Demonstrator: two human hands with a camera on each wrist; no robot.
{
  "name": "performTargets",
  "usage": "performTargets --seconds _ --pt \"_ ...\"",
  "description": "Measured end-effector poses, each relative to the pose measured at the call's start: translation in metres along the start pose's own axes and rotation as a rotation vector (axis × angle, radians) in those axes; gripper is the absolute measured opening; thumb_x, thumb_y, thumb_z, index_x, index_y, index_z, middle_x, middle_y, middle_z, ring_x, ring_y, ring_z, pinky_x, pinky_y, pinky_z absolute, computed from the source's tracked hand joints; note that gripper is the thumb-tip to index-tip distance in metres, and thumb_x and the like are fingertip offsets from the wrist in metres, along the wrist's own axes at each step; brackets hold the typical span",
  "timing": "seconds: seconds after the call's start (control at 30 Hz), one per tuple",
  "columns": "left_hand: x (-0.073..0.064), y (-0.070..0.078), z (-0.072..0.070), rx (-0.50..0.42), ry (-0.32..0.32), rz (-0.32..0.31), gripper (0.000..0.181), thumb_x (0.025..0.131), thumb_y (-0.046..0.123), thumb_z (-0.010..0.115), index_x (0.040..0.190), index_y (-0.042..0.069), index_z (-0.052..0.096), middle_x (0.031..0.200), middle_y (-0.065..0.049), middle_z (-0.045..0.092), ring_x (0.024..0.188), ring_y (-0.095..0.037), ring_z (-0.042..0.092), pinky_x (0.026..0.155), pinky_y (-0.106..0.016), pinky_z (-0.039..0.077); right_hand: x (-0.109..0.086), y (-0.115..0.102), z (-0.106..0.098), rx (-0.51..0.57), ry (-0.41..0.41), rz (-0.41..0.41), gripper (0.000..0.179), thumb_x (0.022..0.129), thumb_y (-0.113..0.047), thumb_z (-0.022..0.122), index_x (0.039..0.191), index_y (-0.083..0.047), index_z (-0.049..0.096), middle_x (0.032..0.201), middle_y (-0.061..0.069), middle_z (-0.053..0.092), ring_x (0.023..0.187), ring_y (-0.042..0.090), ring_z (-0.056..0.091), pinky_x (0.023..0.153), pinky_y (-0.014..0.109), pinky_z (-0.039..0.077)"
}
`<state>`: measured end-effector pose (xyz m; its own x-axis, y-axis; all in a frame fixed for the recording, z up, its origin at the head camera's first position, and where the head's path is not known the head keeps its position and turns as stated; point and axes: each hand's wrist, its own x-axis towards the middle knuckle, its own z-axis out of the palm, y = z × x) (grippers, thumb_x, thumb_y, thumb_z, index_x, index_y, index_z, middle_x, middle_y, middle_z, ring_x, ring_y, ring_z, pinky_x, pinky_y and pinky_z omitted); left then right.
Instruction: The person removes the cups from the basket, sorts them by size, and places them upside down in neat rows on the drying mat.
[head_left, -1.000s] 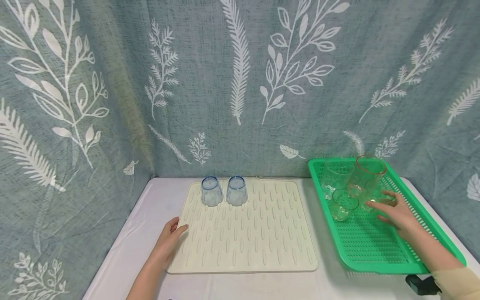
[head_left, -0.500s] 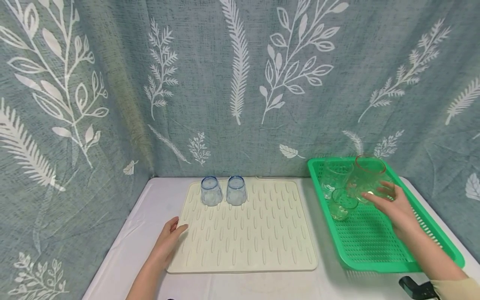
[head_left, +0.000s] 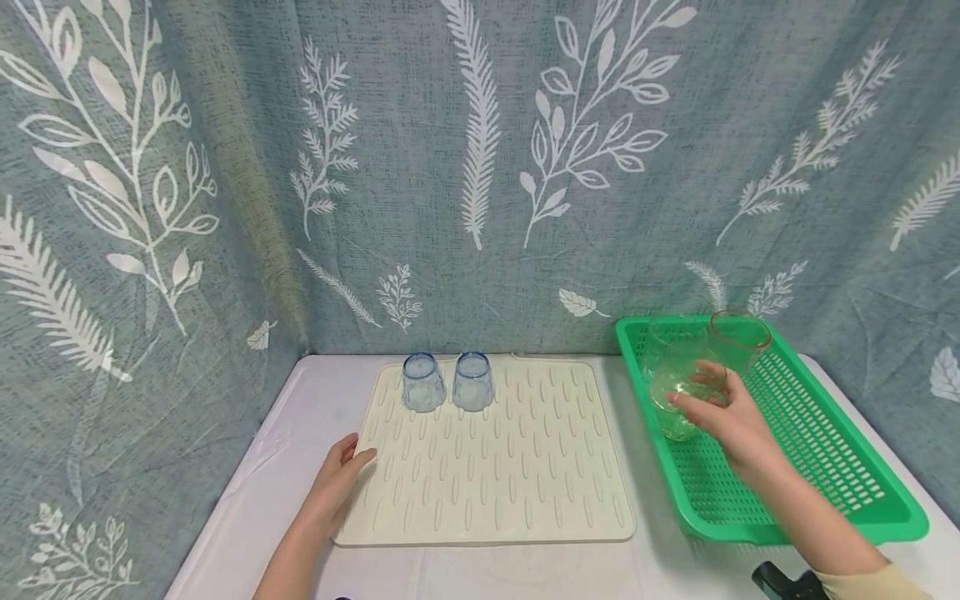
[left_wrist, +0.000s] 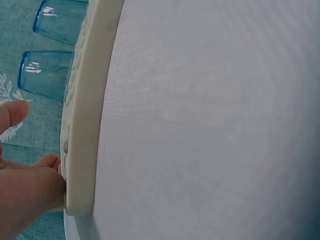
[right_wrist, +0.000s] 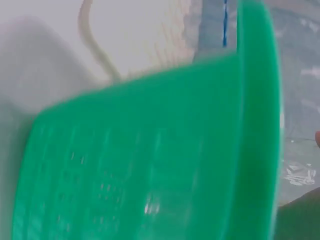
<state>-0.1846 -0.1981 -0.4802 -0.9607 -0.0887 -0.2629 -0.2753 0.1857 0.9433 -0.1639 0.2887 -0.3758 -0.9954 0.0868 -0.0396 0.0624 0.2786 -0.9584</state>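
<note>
Over the left side of a green plastic basket (head_left: 750,517), my right hand (head_left: 731,421) holds a clear drinking glass (head_left: 667,383) between thumb and fingers. In the right wrist view this glass (right_wrist: 298,170) shows only partly past the blurred basket wall, with just a bit of the hand visible. Below it in the basket sits a small yellowish glass (head_left: 677,429), partly covered. My left hand (head_left: 337,479) rests by the left edge of a cream drying mat (head_left: 495,475), fingers loosely bent around nothing. Two blue-rimmed glasses (head_left: 423,387) (left_wrist: 45,75) stand upside down at the mat's back left.
A taller red-rimmed glass (head_left: 738,342) stands at the back of the basket, beside another clear glass that is hard to make out. A grey-green leaf-patterned curtain (head_left: 420,167) closes off the back and sides. White cloth (head_left: 525,575) covers the table.
My right hand has lifted the clear glass from the basket's middle right and carried it left, over the small yellowish glass. The left hand has stayed in place.
</note>
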Motion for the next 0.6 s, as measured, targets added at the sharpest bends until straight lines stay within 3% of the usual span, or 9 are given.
performTargets --seconds 0.23,0.6 --pt "0.000 0.001 -0.001 -0.003 -0.006 0.005 0.076 0.100 0.020 0.051 0.152 -0.008 0.002 0.154 -0.031 0.011 0.142 -0.043 0.014 0.117 -0.053 0.015 -0.004 -0.007 0.031 0.055 -0.096 -0.018 0.078 0.093 -0.027 0.068 0.152 -0.009 0.021 0.148 0.017 0.027 0.130 0.033 0.029 0.090 0.033 0.047" --pt "0.000 0.001 -0.001 -0.013 -0.010 0.011 0.076 0.100 0.019 0.051 0.152 -0.009 0.003 0.153 -0.031 0.013 0.140 -0.041 0.017 0.116 -0.052 0.016 -0.007 -0.007 0.075 0.108 -0.137 0.024 0.078 0.088 -0.020 0.073 0.150 -0.011 0.026 0.147 0.014 0.032 0.135 0.034 0.027 0.102 0.047 0.035"
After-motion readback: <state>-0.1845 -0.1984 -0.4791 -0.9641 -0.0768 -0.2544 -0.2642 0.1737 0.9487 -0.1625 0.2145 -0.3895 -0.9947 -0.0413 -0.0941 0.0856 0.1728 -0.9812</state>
